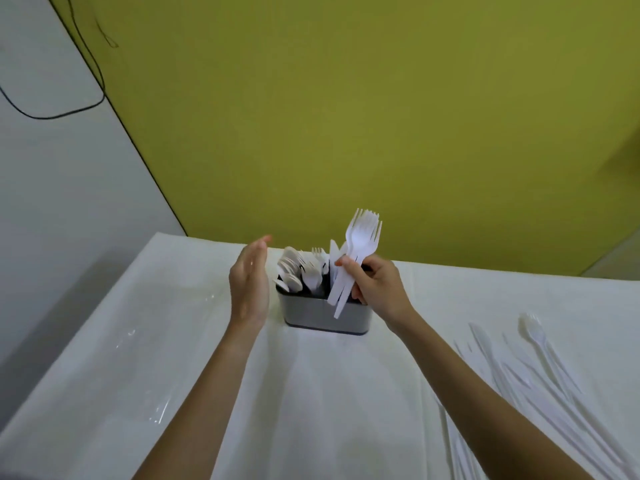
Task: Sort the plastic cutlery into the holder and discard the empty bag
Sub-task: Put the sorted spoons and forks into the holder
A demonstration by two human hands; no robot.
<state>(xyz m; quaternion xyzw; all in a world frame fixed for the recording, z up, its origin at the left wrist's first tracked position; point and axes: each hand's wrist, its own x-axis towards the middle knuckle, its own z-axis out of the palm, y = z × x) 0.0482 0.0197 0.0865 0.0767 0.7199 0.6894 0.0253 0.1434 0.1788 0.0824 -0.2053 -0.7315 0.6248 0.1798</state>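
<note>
Forks [360, 237] in R hand [377, 289], over holder [325, 315]

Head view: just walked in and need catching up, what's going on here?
A person's right hand grips a bunch of forks over the grey holder, which already holds spoons. The left hand is open beside it. More loose cutlery lies on the table at right.

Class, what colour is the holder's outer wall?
The holder is grey, dark inside; the head view shows it.
</note>
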